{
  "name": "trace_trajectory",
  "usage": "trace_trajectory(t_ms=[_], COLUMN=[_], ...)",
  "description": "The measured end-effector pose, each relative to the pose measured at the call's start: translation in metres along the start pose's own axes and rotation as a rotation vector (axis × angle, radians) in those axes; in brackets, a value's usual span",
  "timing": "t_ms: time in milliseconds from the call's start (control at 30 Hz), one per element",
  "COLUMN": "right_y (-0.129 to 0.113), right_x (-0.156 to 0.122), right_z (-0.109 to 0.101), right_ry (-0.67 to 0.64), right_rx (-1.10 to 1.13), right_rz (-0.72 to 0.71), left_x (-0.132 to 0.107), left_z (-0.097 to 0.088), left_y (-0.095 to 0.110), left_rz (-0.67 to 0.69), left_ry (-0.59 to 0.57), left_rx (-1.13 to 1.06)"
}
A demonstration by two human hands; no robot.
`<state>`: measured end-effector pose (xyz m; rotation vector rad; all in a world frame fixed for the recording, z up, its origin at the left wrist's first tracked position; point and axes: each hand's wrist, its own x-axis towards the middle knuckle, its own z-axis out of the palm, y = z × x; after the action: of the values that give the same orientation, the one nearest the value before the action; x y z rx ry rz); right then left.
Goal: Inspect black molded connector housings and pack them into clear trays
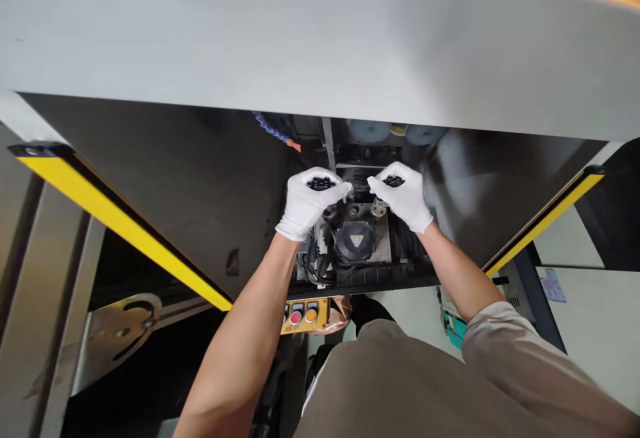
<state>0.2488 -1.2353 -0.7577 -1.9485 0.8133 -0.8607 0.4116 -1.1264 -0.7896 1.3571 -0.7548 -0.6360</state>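
Note:
My left hand (310, 201) and my right hand (403, 195) wear white gloves and reach into a machine opening, side by side, fingers curled toward each other. A small black knobbly patch (321, 183) shows on the left glove, and another (394, 181) on the right; I cannot tell whether these are glove grips or held parts. Just below the hands sits a round black motor housing (356, 240) with a yellow triangle label, on a metal plate. Black cables (315, 258) bunch to its left. The fingertips hide part of the mechanism.
A large grey sheet-metal cover (300, 31) hangs above the opening, between yellow-edged black panels (115, 215). A blue segmented hose (273, 128) enters at the back. Below my arms is a yellow control box (305, 315) with red and orange buttons.

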Motion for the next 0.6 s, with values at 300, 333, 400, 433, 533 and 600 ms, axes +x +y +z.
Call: trace_trajectory(t_ms=[300,333,400,433,533,600], right_y=[0.021,0.019,0.011,0.007,0.004,0.010], right_x=[0.040,0.050,0.063,0.065,0.063,0.068], right_z=[-0.014,-0.014,-0.013,-0.012,-0.011,-0.011], right_ry=[-0.458,-0.571,-0.699,-0.706,-0.642,-0.610], right_rx=[-0.157,-0.216,-0.335,-0.378,-0.422,-0.424], right_rz=[0.111,0.148,0.187,0.184,0.154,0.175], left_x=[0.043,0.053,0.066,0.068,0.065,0.070], left_z=[-0.013,-0.012,-0.003,0.002,0.016,0.023], left_y=[0.004,0.008,0.014,0.015,0.016,0.014], left_rz=[-0.067,-0.076,-0.115,-0.134,-0.148,-0.119], left_ry=[-0.383,-0.468,-0.520,-0.491,-0.399,-0.384], left_rx=[0.392,0.513,0.718,0.777,0.796,0.759])
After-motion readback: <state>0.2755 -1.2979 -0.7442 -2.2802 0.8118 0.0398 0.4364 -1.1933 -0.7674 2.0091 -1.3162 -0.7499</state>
